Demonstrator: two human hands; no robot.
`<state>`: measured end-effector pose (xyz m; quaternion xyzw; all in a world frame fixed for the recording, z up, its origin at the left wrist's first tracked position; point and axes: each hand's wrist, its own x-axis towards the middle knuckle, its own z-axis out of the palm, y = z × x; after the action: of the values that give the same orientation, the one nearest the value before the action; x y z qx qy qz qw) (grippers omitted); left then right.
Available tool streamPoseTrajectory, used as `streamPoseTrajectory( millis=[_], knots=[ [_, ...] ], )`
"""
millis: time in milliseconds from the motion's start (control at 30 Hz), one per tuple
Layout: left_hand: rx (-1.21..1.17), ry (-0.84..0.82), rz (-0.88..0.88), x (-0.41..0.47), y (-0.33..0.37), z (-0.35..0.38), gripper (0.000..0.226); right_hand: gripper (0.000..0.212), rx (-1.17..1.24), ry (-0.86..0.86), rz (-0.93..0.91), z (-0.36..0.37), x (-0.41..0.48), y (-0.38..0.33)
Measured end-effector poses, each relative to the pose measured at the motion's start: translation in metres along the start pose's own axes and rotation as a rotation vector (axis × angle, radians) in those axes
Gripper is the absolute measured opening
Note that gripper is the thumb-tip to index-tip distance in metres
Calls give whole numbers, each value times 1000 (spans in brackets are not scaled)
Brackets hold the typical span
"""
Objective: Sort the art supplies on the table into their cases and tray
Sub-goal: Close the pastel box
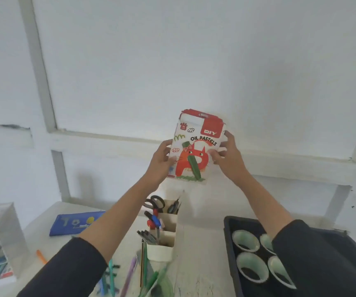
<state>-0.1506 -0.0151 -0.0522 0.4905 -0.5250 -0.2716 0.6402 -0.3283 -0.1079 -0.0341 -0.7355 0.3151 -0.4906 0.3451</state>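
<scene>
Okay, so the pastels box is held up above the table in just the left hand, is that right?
Not quite. Both hands hold the pastels box: the left hand is on its left edge and the right hand on its right edge. It is indeed up above the table, as the head view shows.

Red-and-white oil pastels box point(196, 146), upright, slightly tilted, held aloft above table
</scene>
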Motion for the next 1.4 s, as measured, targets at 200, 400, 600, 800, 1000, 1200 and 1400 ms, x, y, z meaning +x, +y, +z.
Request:
streamPoseTrajectory(
  millis=[200,400,600,800,1000,1200,1400],
  knots=[
    [51,-4,125,38,27,2,22,42,-105,14,-124,-27,42,-48],
    [116,50,254,65,56,17,20,40,-125,119,-247,-36,57,-72],
    [150,-13,238,74,61,24,22,37,51,66,-119,-48,64,-73],
    [44,-12,253,66,65,30,40,34,292,73,-160,-48,64,-82],
    [-34,-83,317,58,65,29,85,33,228,68,-274,-50,61,-81],
    [-7,-9,357,56,60,30,74,20,-185,263,-524,-33,61,-69],
    [-12,145,424,38,48,37,72,47,-204,237,-520,0,40,-57]
  ],
)
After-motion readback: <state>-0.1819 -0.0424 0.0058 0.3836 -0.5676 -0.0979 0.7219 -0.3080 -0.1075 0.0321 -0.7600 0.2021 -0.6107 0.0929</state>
